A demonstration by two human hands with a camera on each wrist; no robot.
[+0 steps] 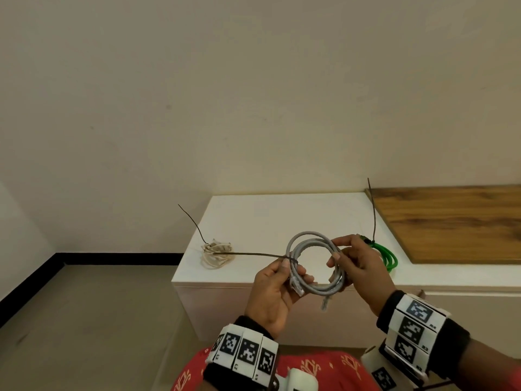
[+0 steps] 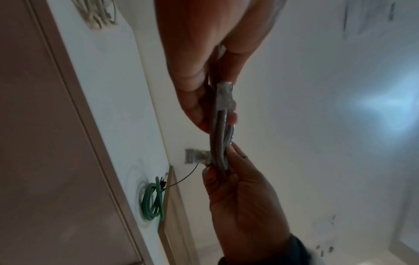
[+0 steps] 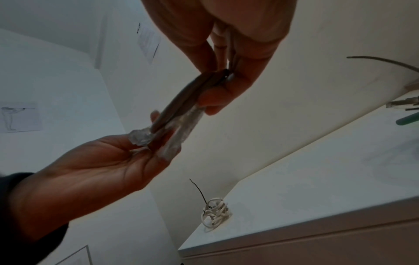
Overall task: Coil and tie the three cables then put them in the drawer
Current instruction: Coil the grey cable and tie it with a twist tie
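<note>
Head view: right hand (image 1: 356,268) covers the near part of the green cable (image 1: 387,256) coil. Wooden board (image 1: 451,224) runs off the right edge. Desk (image 1: 253,221) front is partly behind both hands; no drawer line can be made out there.

Left wrist view: white cable (image 2: 96,15) cut by the top edge. Grey cable (image 2: 221,143) seen edge-on, loops indistinguishable.

Right wrist view: grey cable plugs smeared by blur; green cable only a stub at the right edge. Wall papers too small to read.
</note>
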